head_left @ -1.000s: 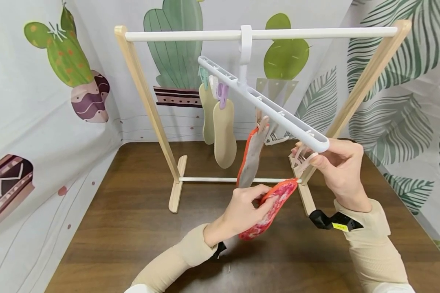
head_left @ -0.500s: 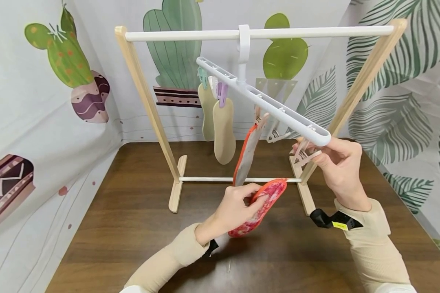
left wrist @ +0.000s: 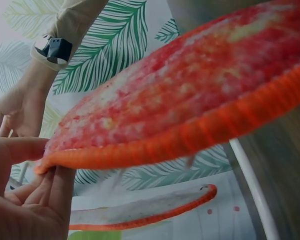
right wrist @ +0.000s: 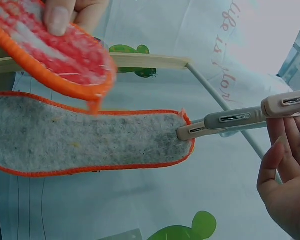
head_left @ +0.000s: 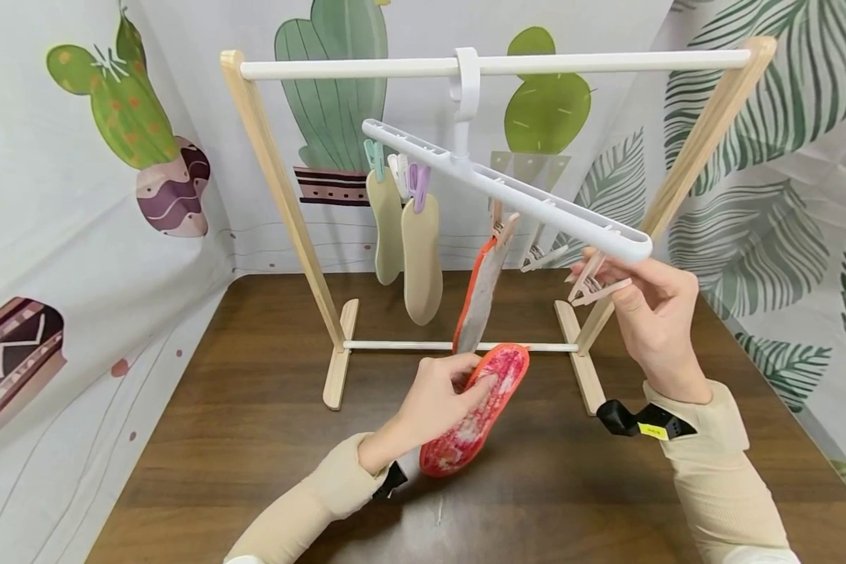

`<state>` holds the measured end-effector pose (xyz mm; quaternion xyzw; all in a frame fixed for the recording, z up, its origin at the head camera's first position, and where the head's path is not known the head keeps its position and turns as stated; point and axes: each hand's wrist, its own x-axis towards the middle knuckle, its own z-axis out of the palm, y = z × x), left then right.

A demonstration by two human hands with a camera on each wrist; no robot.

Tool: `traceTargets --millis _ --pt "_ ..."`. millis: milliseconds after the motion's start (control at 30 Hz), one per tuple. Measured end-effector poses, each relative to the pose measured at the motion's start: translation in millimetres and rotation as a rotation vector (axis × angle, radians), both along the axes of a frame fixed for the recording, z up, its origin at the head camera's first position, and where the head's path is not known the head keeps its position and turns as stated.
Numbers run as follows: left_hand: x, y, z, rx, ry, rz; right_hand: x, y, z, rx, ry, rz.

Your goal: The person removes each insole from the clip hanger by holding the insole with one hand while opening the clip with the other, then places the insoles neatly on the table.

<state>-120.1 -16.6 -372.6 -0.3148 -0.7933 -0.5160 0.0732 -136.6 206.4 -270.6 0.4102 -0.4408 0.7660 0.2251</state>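
Four insoles [head_left: 465,439], perhaps six clips [head_left: 591,287], one hanger [head_left: 529,200]

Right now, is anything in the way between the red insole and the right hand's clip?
Nothing visible. The head view shows open space from the red insole in the left hand to the clip in the right hand. The grey insole hangs left of that gap.

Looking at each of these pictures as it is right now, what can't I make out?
Head view: the lower end of the hanging grey insole, behind the left hand and red insole; writing on the yellow label, too small.
Left wrist view: the red insole's far end, cut off by the right edge.
Right wrist view: the grey insole's lower end, cut off by the left edge.
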Motion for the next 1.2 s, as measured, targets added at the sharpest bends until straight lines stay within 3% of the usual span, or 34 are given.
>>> traceTargets --millis 433,700,800,967,1200 --pt "-9.4 -18 -0.9 0.031 -0.252 0.080 0.0 -2 0.8 -0.049 0.003 0.090" --pt "0.6 -31 23.7 0.007 -0.368 0.084 2.1 -6 1.9 -0.074 0.028 0.097" --pt "-5.3 -37 15.5 0.006 -0.425 0.089 1.4 -6 1.7 -0.078 0.035 0.105" --pt "-19.6 -50 -9.4 0.019 -0.552 0.074 -0.6 -5 0.9 -0.085 0.038 0.120" --pt "-24.4 -67 -23.3 0.001 -0.668 0.017 -2.4 -4 -1.4 -0.102 0.042 0.141"
